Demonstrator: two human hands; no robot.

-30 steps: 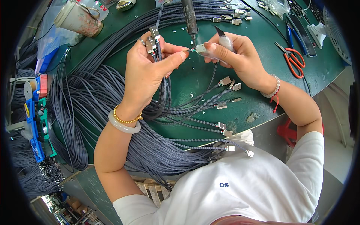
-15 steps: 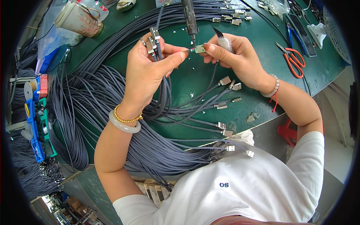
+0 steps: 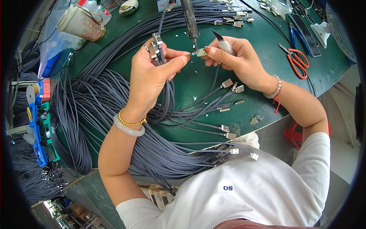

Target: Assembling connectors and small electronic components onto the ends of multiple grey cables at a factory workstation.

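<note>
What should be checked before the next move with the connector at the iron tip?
1. Connector pinched by both hands, left hand and right hand: ok.
2. Connector close under iron tip: ok; contact cannot tell.
3. Spare cable ends held in left hand, apart from the tip: ok.
4. Fingertips close to the tip: not ok.
5. Knife held in right hand, blade pointing away from fingers: ok.
6. Scissors lying apart on table: ok.

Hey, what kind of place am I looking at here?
Probably a cable assembly workbench in a small workshop. Bundles of grey cables with metal connectors cover a green table, a soldering iron hangs over the hands, and red scissors lie nearby.
</note>
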